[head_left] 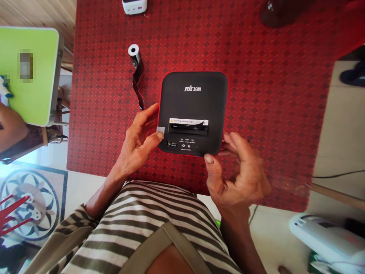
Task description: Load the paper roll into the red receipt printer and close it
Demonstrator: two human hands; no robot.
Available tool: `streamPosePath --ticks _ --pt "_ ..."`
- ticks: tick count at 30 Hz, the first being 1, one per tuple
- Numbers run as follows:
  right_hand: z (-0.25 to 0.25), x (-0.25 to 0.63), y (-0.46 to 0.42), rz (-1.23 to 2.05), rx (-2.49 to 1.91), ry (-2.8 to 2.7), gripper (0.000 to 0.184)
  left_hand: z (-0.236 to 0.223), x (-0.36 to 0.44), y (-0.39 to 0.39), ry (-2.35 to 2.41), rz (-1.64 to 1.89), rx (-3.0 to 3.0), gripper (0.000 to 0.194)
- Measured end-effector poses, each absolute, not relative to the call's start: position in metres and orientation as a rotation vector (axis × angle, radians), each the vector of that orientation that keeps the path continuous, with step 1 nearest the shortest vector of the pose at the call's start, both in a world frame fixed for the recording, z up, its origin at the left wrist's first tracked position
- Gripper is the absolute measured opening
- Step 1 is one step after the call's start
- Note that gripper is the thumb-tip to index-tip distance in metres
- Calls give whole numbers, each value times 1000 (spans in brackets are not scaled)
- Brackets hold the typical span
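A black thermal receipt printer (192, 99) with a white "FEIE" logo and a paper slot lies between my hands on a red patterned tablecloth (256, 64). My left hand (137, 144) grips its left edge, the thumb pressing a small grey tab (160, 131). My right hand (236, 171) curls around the lower right corner, with the thumb on the front edge. To the upper left stands a white-cored roll of thermal paper (134, 55), and a dark twisted strip (138, 85) trails from it towards my left hand.
A white device (134, 5) sits at the table's far edge, and a dark object (282, 11) lies at the far right. To the left, a co-worker's arm (10, 131) is beside a green board (31, 76). A white machine (325, 243) stands on the floor at lower right.
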State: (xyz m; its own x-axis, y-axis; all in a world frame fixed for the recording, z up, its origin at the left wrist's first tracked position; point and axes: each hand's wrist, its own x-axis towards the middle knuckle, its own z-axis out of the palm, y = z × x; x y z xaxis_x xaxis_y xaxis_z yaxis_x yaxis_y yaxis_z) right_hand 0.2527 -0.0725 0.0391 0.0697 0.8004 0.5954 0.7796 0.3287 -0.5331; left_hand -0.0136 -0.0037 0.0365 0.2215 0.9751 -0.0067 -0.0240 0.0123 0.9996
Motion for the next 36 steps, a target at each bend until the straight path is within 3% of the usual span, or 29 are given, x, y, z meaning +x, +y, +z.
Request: streamPosePath --ticks 8,21,30,36 --pt "41 252 -73 65 -1449 -1665 72 29 -12 -1 1006 1045 1187 75" --pt "39 254 -76 76 -1510 -1654 65 41 4 -1 1098 1083 1040 67" --pt "35 260 -67 128 -1433 -1619 78 25 3 -4 1083 1101 1244 74" --pt "82 280 -31 -124 -1364 -1770 41 11 -4 -5 1050 1130 1341 70"
